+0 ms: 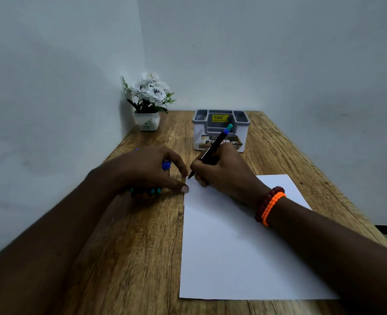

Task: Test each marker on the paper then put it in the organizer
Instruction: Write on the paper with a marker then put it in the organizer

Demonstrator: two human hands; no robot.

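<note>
**Right hand writing with marker, left hand steadying paper corner**

Nearest: white paper (pixel 240 246) lies flat on the wooden table (pixel 131 246), right of centre, long side running away from the camera

Right hand (pixel 224 173) rests on the far end of the paper, fingers curled tight round a black marker (pixel 213 148) in a pen grip. Tip is down at the paper's far left corner, teal end tilted up and away toward the organizer. Orange and dark red bracelets (pixel 270 206) on that wrist

Left hand (pixel 147 171) just left of the paper, fingers loosely arched, thumb tip pressing on the paper's left edge near the corner. Can't tell if it grips anything. More markers (pixel 151 190) lie under and beside it, teal ends and a blue piece showing, mostly hidden by the hand

Further back: grey and white organizer (pixel 221 133) stands upright behind the right hand, compartments look empty, yellow price sticker inside

Far left corner by the wall: small white pot of white flowers (pixel 148 103)
</note>
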